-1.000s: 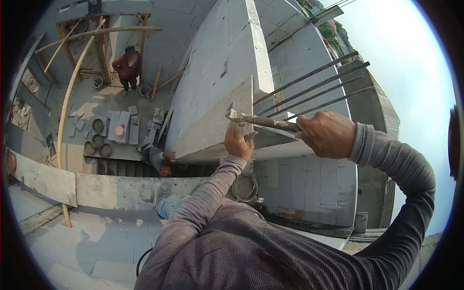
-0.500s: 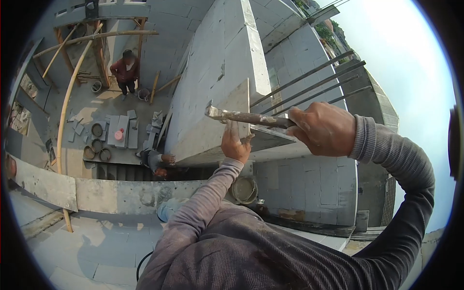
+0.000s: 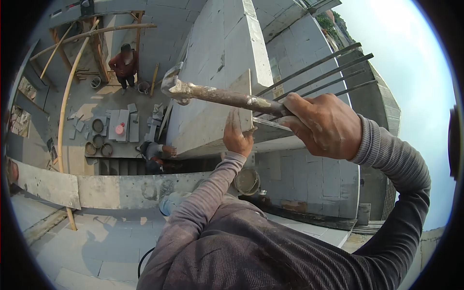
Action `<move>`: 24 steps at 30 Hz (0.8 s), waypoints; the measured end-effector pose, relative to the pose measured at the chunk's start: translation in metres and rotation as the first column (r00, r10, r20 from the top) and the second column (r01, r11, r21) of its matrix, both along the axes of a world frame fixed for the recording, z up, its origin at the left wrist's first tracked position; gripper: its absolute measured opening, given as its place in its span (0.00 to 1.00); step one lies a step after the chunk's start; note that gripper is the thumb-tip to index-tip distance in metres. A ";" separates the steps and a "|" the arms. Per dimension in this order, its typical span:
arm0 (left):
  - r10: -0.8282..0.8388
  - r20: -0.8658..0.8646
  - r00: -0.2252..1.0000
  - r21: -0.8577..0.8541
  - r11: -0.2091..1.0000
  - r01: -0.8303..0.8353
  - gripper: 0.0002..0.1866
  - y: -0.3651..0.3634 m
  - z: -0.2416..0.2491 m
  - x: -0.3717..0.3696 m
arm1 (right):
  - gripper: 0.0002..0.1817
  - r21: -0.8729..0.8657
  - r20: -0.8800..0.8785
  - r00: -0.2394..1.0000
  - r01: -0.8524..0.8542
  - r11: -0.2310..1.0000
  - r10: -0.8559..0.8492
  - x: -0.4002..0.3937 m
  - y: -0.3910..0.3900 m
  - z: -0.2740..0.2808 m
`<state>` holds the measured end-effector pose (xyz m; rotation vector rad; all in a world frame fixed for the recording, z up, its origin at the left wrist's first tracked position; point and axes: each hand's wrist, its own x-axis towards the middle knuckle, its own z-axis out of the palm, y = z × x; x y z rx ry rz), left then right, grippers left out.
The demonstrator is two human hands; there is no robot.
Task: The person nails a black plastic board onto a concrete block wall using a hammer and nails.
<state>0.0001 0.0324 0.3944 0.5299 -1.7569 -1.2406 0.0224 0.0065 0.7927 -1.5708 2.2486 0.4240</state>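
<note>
My right hand (image 3: 321, 126) is closed around the handle of a hammer (image 3: 222, 95), its worn metal head out to the left in front of the block wall. Below the hammer, my left hand (image 3: 238, 133) lies against a pale flat board (image 3: 240, 88), fingers stretched upward and thumb out near the board's right edge. The board stands at the end of the block wall (image 3: 208, 63). Part of it is hidden behind the hammer handle.
Several steel bars (image 3: 333, 67) stick out beyond my right hand. A mortar bucket (image 3: 247, 181) sits below my left forearm. One person (image 3: 124, 67) stands on the floor far below; another person (image 3: 155, 155) is by the stairs. A concrete beam (image 3: 121, 192) crosses at left.
The hammer has been lifted away from the board, its head moving left and up and looking larger. My left hand stays at the board. The view has shifted slightly.
</note>
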 end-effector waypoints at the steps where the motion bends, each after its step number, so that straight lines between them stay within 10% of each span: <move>1: -0.004 -0.030 1.000 0.010 1.000 0.005 0.47 0.000 0.001 0.001 | 0.12 0.005 0.005 1.000 0.000 1.000 0.000 -0.005 0.005 -0.001; 7: -0.026 0.017 0.999 0.001 1.000 0.026 0.46 0.001 -0.011 -0.010 | 0.12 0.410 -0.183 0.983 0.096 0.907 -0.022 -0.030 0.018 -0.003; 12: -0.018 -0.008 1.000 0.003 1.000 0.018 0.47 0.003 -0.003 0.000 | 0.13 -0.154 -0.044 0.997 -0.075 0.985 0.069 -0.016 0.030 -0.005; 15: -0.011 0.018 1.000 -0.029 1.000 0.011 0.47 0.005 -0.015 0.000 | 0.12 0.361 -0.165 0.984 0.125 0.924 -0.068 -0.029 0.037 -0.014; 24: 0.008 -0.036 0.999 0.001 1.000 -0.008 0.44 0.001 -0.001 0.001 | 0.14 -0.079 -0.056 0.995 -0.092 0.993 0.088 -0.016 0.023 0.001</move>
